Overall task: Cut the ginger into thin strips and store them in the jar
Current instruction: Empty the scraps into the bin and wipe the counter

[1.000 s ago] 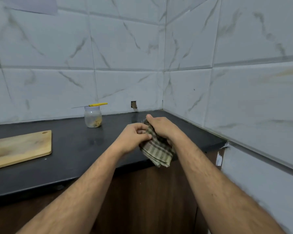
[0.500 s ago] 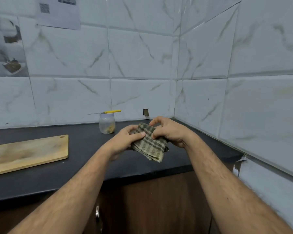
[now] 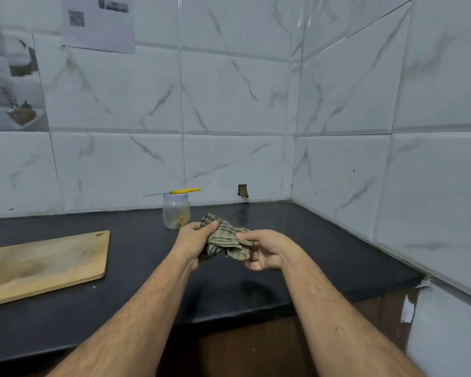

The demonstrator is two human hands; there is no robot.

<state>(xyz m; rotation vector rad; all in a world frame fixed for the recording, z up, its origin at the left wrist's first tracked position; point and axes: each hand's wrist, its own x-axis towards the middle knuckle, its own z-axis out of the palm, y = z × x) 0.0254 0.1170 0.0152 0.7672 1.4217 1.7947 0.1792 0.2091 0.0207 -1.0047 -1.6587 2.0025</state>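
Meanwhile both hands, left hand (image 3: 195, 240) and right hand (image 3: 267, 248), pinch a crumpled checked cloth (image 3: 226, 239) in curled fingers

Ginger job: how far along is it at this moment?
Nearly finished, it seems. The jar stands lidded with yellowish pieces inside, the knife resting on top, and the cutting board is bare. The left hand and right hand hold a checked cloth. Nothing obvious remains.
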